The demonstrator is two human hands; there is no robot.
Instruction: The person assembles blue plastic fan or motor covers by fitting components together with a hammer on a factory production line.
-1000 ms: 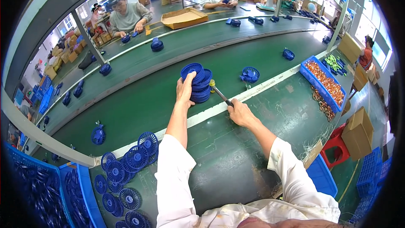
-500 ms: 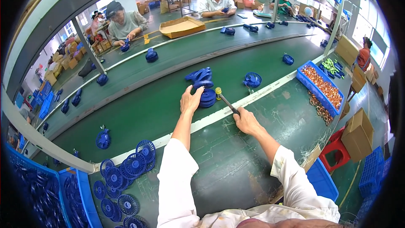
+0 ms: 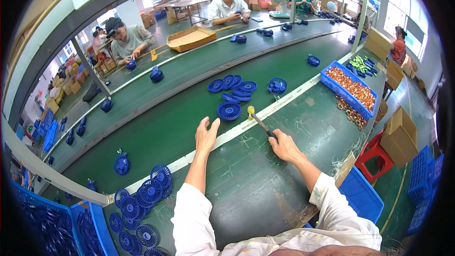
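My left hand (image 3: 206, 135) is empty, its fingers and thumb apart, just short of a round blue slotted fan cover (image 3: 229, 111). Behind that cover lies a loose group of similar blue fan covers (image 3: 246, 87), some overlapping, on the green belt. My right hand (image 3: 285, 146) grips the dark handle of a small hammer (image 3: 262, 124). Its yellow head (image 3: 250, 110) is over the pale belt edge, right of the nearest cover. A blue fan part with a small metal stem (image 3: 277, 86) sits farther right on the belt.
Blue fan covers (image 3: 150, 191) are heaped at the bench's left, beside blue bins (image 3: 97, 223). A blue tray (image 3: 327, 81) of copper-coloured rings stands at the right, with green and blue pieces (image 3: 362, 64) behind it. Co-workers (image 3: 125, 42) sit beyond the far belt (image 3: 189, 57).
My left hand has let go of the blue fan covers and drawn back toward me. The stacked covers now lie spread out on the belt. The hammer stays in my right hand.
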